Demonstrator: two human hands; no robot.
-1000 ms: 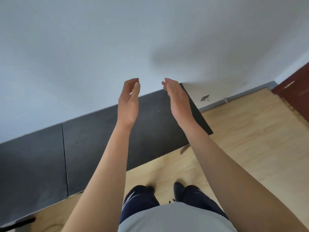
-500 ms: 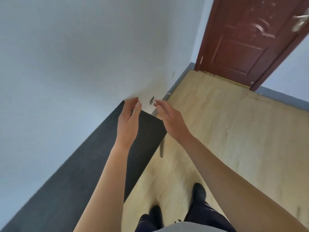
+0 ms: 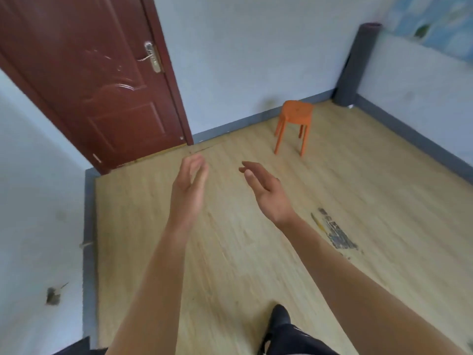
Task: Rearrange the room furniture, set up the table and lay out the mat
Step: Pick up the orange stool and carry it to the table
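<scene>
Two bare hands were raised over the wooden floor (image 3: 371,201), neither holding anything. The left hand (image 3: 188,190) had its fingers loosely curled with the palm turned inward, and the right hand (image 3: 266,189) was spread with fingers extended; the two were apart, a clear gap of floor showing between them.

One orange plastic stool (image 3: 294,121) stood upright on the floor beyond the hands, near the far wall and well apart from both of them. One dark grey rolled mat (image 3: 355,65) stood on end in the far right corner, leaning against the wall, near the stool but not touching it.

One dark red door (image 3: 84,80) was shut at the left, with one metal handle (image 3: 151,57) on its right side. One worn, scuffed patch (image 3: 335,231) marked the floor just right of the right forearm. One black shoe (image 3: 280,316) showed at the bottom edge, planted on the floor. One dark smudge (image 3: 52,295) sat low on the left wall.
</scene>
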